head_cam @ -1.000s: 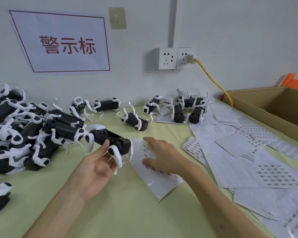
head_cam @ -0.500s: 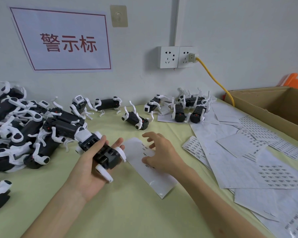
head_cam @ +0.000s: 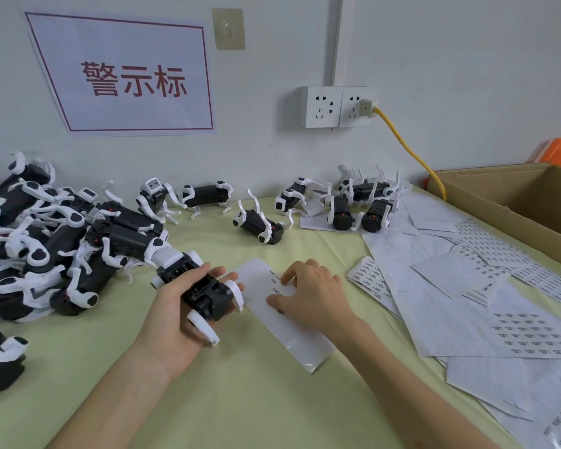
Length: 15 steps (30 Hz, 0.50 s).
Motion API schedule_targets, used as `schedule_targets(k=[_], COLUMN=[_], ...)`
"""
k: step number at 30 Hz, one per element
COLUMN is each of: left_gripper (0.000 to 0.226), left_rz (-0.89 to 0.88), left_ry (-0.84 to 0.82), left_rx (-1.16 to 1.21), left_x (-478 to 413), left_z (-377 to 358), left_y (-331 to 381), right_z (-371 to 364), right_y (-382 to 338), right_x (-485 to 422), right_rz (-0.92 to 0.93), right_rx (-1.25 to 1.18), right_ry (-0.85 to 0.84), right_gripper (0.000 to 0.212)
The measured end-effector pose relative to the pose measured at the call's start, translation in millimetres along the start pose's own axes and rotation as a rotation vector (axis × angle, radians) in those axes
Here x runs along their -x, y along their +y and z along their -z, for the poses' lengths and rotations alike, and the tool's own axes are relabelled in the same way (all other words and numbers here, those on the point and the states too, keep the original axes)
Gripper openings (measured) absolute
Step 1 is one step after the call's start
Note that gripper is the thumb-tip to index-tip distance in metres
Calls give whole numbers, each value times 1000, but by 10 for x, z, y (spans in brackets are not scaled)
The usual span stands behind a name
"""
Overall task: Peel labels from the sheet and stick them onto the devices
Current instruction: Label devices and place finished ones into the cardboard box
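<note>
Hands are seen low over a table [head_cam: 240, 400] covered in pale green. A device [head_cam: 208, 294], black with white legs, is gripped by the left hand [head_cam: 172, 322]: it is laid across the palm, the thumb is curled over its top, and the fingers are wrapped beneath it, with their tips showing past its far side. It is held just beside the left edge of a sheet [head_cam: 292, 341], which lies flat on the table.

The right hand [head_cam: 314, 299] is rested on that sheet, knuckles up and fingers bent. Its thumb and forefinger are brought near each other at a short column of labels [head_cam: 274, 280]. Whether a label is actually pinched cannot be told, since the fingertips hide the spot.

A pile [head_cam: 46, 247] of like devices is heaped at the left. More are scattered along the wall, one of them lying on its side [head_cam: 259, 226], and a cluster [head_cam: 360, 205] is set on paper. Loose sheets [head_cam: 450, 303] are spread at the right, overlapping, beside an open box [head_cam: 515, 205]. On the wall a sign [head_cam: 120, 76] with red characters is fixed, and a yellow cable [head_cam: 408, 150] is plugged into a socket [head_cam: 337, 106].
</note>
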<state>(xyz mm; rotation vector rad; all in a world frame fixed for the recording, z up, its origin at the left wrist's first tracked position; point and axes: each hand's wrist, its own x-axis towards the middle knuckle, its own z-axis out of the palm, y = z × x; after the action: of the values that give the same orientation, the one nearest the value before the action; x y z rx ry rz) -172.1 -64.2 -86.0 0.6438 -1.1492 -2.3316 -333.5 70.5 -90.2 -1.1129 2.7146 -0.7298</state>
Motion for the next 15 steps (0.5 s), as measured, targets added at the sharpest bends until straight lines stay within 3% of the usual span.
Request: schedule_targets(k=[4,7,10,15], left_gripper=[14,30,30,24], left_rz=[19,73,76,62], left_ry=[53,58,49,86], left_rx=[-93,-157,-165,-167], left_x=[18,50,75,91], left_z=[-12,-18,-41,-58], left_y=[29,76,89,71], right_z=[23,18,25,62], right_y=[-16,-51,-52,-7], right_x=[29,43,39,25], right_rz=[-6,22,25,9], right_rx=[60,42,16,-240], right_ry=[30,30,13,-5], right_gripper=[60,60,60,62])
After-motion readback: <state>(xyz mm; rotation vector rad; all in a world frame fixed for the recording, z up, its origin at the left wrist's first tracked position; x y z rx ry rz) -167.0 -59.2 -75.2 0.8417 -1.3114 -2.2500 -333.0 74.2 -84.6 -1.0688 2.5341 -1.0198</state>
